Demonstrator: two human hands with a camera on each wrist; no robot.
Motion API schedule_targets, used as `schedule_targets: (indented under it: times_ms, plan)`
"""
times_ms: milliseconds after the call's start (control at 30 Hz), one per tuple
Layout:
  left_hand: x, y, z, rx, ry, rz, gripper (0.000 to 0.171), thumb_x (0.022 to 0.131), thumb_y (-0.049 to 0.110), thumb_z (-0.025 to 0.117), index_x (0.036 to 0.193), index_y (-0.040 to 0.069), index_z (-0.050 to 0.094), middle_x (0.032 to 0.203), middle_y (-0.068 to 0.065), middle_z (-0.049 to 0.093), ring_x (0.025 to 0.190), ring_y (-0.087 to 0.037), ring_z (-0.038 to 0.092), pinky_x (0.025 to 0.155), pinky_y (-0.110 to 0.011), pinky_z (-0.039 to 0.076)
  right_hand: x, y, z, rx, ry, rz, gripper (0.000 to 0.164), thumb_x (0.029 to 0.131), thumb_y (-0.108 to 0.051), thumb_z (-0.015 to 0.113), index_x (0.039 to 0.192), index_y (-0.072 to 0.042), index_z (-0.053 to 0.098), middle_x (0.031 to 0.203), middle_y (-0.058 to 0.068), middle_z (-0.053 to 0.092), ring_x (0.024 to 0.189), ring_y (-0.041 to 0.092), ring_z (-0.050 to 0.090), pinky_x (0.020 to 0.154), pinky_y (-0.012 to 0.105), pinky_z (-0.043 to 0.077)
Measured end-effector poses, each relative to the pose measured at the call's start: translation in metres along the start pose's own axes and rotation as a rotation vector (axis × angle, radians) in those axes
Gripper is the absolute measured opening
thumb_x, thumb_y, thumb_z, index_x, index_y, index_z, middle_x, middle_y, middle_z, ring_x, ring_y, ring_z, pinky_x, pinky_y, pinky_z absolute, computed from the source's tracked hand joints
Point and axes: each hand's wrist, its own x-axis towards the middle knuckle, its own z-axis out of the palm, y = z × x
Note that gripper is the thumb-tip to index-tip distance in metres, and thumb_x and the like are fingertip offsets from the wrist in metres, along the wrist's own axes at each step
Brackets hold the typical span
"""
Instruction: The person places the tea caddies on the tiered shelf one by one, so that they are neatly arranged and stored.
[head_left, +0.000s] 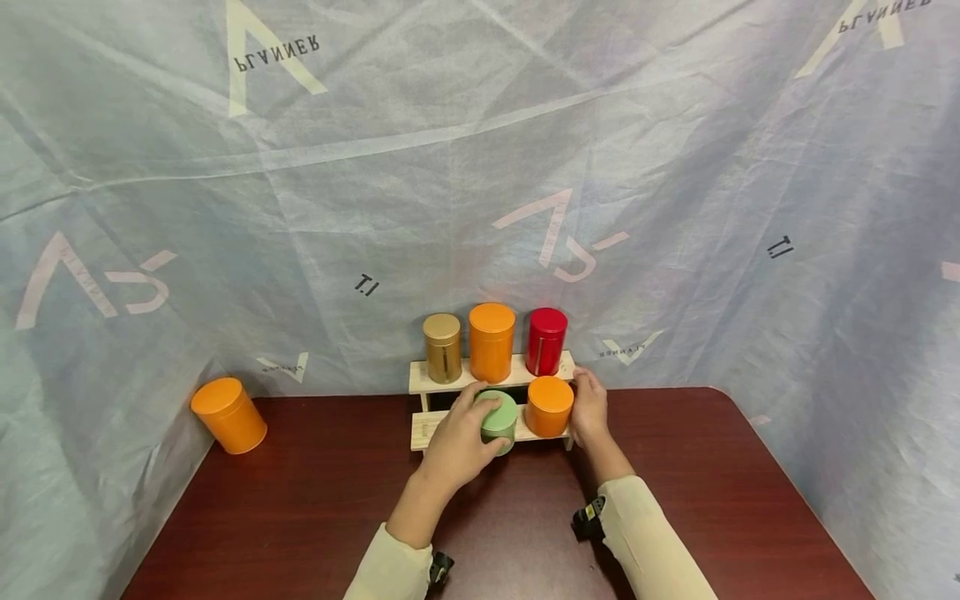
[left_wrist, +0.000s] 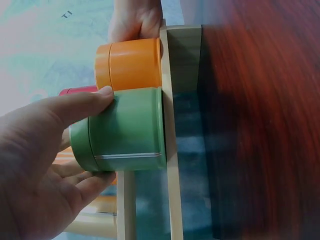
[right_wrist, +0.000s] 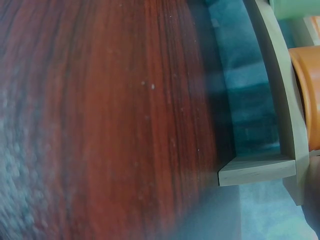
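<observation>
My left hand (head_left: 459, 437) grips a short green tin (left_wrist: 127, 130) round its sides, thumb on one side and fingers on the other. The tin stands upright at the front edge of the lower tier of a two-step wooden rack (head_left: 427, 427). To its right on that tier is a short orange tin (head_left: 549, 408). My right hand (head_left: 591, 410) holds the rack's right end, close beside this orange tin, with its fingertips at the upper tier. Only a dark edge of the right hand shows in the right wrist view.
On the upper tier stand a gold tin (head_left: 442, 350), a taller orange tin (head_left: 492, 343) and a red tin (head_left: 547, 343). Another orange tin (head_left: 229, 417) leans at the table's far left edge. A grey printed cloth (head_left: 375, 208) hangs behind the dark red wooden table (head_left: 315, 500).
</observation>
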Motion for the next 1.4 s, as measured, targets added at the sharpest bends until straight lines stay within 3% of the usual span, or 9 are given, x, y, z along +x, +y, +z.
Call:
schedule_targets:
  times_ms: [267,533,767,900,1133,1400]
  plan:
    - [0.003,-0.003,0.01,0.005,0.067,0.002,0.061,0.087,0.026,0.088,0.142,0.009,0.068,0.144,-0.017,0.046,0.129,-0.034,0.054,0.105,-0.044,0.058,-0.001,0.003,0.0,-0.003,-0.006,0.003,0.04,0.112,-0.019,0.043,0.137,0.009,0.057,0.122,0.006,0.059,0.111,0.011,0.053,0.089,0.011,0.049]
    - [0.007,-0.006,0.021,0.077,0.11,-0.003,0.064,0.089,0.031,0.087,0.146,0.013,0.065,0.145,-0.017,0.047,0.133,-0.033,0.052,0.104,-0.046,0.058,0.0,0.003,-0.001,-0.007,-0.009,-0.003,0.044,0.113,-0.019,0.041,0.142,0.011,0.054,0.137,0.016,0.056,0.121,0.014,0.05,0.093,0.011,0.046]
    - [0.01,-0.004,0.026,0.115,0.141,-0.027,0.065,0.089,0.033,0.087,0.146,0.014,0.065,0.143,-0.017,0.048,0.132,-0.033,0.053,0.1,-0.046,0.061,0.0,0.001,-0.001,0.009,-0.026,0.013,0.04,0.112,-0.014,0.041,0.139,0.013,0.055,0.121,0.007,0.059,0.107,0.008,0.053,0.088,0.01,0.049]
    - [0.01,-0.002,0.026,0.126,0.145,-0.034,0.066,0.089,0.033,0.087,0.148,0.014,0.064,0.143,-0.018,0.048,0.131,-0.034,0.054,0.099,-0.047,0.061,-0.001,-0.003,-0.001,-0.009,-0.034,0.025,0.042,0.112,-0.013,0.039,0.142,0.013,0.053,0.134,0.018,0.057,0.118,0.016,0.052,0.097,0.017,0.049]
    - [0.006,0.0,0.022,0.115,0.133,-0.039,0.071,0.089,0.036,0.087,0.151,0.016,0.059,0.147,-0.016,0.048,0.134,-0.035,0.053,0.097,-0.05,0.061,0.001,0.002,-0.001,-0.015,-0.004,0.015,0.041,0.112,-0.018,0.041,0.14,0.009,0.056,0.126,0.008,0.058,0.114,0.012,0.052,0.092,0.012,0.048]
    - [-0.003,0.002,0.009,0.078,0.159,-0.003,0.069,0.092,0.04,0.083,0.151,0.017,0.057,0.151,-0.014,0.051,0.136,-0.036,0.055,0.097,-0.053,0.061,0.002,0.001,-0.002,-0.049,-0.014,0.016,0.042,0.113,-0.02,0.04,0.139,0.008,0.056,0.132,0.013,0.055,0.117,0.014,0.05,0.096,0.015,0.046]
